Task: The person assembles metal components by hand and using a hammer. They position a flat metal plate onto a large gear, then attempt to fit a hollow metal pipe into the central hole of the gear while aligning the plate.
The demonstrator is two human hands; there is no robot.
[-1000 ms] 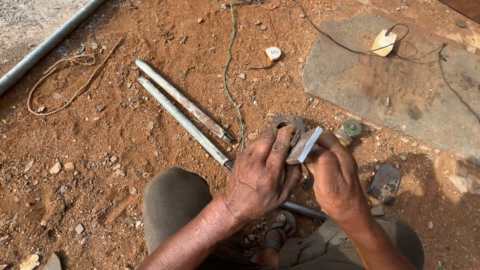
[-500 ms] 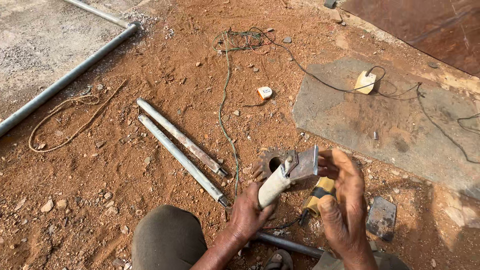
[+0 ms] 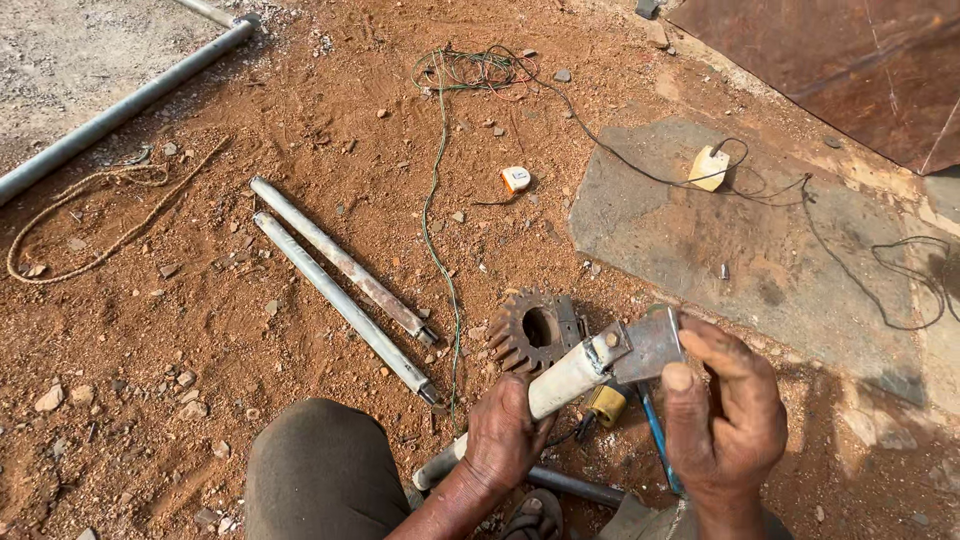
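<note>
Head view, looking down at red-brown dirt ground (image 3: 300, 110).

Left hand (image 3: 505, 435): fingers wrapped shut around the lower part of a pale tube (image 3: 560, 380), thumb side up. The tube passes through the fist; a short length shows below the wrist, the longer length runs out above the knuckles.

Tube long axis: diagonal, lower left to upper right. Its upper end points up and to the right, and there it carries a flat grey metal plate (image 3: 650, 345), joined by a rough weld bead. The whole piece is held off the ground, above the person's knee (image 3: 320, 470).

Right hand (image 3: 725, 420): fingers closed on the right edge of the plate, thumb pressed on the near face, the other fingers curled behind it. The plate thus lies between thumb and fingers; the tube lies entirely to the left of this hand.

Just behind the tube: a rusty toothed gear (image 3: 525, 330) with a round bore, lying on the dirt, partly covered by the tube. Below the plate: a small yellow object (image 3: 605, 402) and a blue rod (image 3: 655, 435), kind not clear.

On the ground to the left: two grey pipes (image 3: 345, 290), side by side, running upper left to lower right. A green wire (image 3: 435, 220) runs down between them and the gear. A rope (image 3: 110, 235) loops at far left, under a long pipe (image 3: 125, 105). A grey slab (image 3: 720, 240) at right holds a pale socket box (image 3: 708, 167) with black cable. A small white and orange tape measure (image 3: 515, 178) lies on the dirt.
</note>
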